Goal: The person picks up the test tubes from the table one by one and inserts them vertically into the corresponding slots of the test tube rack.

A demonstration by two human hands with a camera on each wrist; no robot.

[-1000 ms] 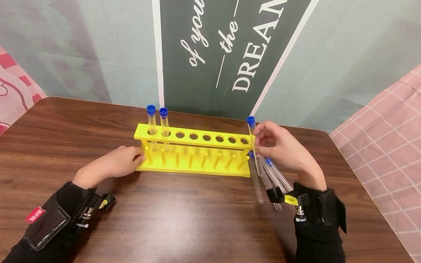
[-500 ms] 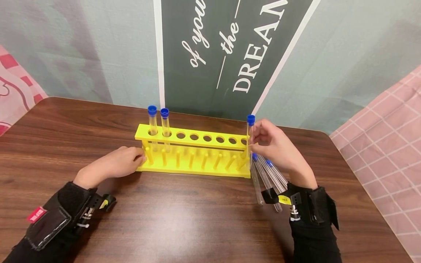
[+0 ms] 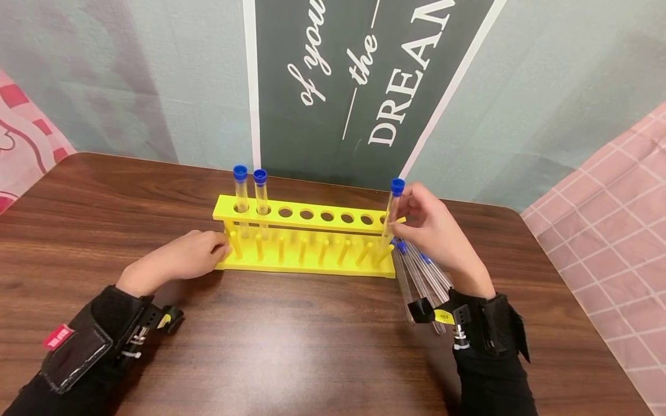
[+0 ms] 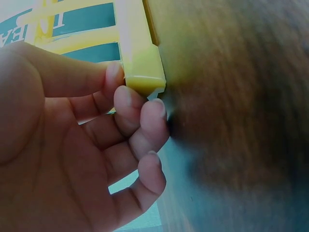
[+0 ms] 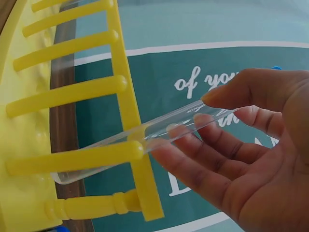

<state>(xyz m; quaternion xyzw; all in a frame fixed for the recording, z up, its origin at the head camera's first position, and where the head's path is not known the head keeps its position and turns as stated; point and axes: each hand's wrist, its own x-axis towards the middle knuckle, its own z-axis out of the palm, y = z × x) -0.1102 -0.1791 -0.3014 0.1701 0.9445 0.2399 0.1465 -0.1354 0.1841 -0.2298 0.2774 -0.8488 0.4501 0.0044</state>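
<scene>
A yellow test tube rack (image 3: 307, 271) stands on the table, with two blue-capped tubes (image 3: 240, 188) (image 3: 261, 193) upright in its two leftmost holes. At the rack's left end, my left hand (image 3: 195, 254) holds its lower corner with curled fingers; the left wrist view shows thumb and fingertips against the yellow end. My right hand (image 3: 434, 225) pinches a clear test tube (image 5: 178, 121) with a blue cap at the right end. This tube leans slightly, its rounded bottom behind a peg near the base. Whether it passes through the last hole, I cannot tell.
Several loose capped test tubes (image 3: 416, 271) lie fanned out on the brown table (image 3: 291, 346), right of the rack and partly beneath my right wrist. A printed cloth backdrop (image 3: 333, 104) rises behind the table, with pink cloth (image 3: 624, 231) at the right.
My right hand has moved left with the tube, from beside the rack's right end to over its last hole, and the tube's tilt has changed. My left hand has stayed put.
</scene>
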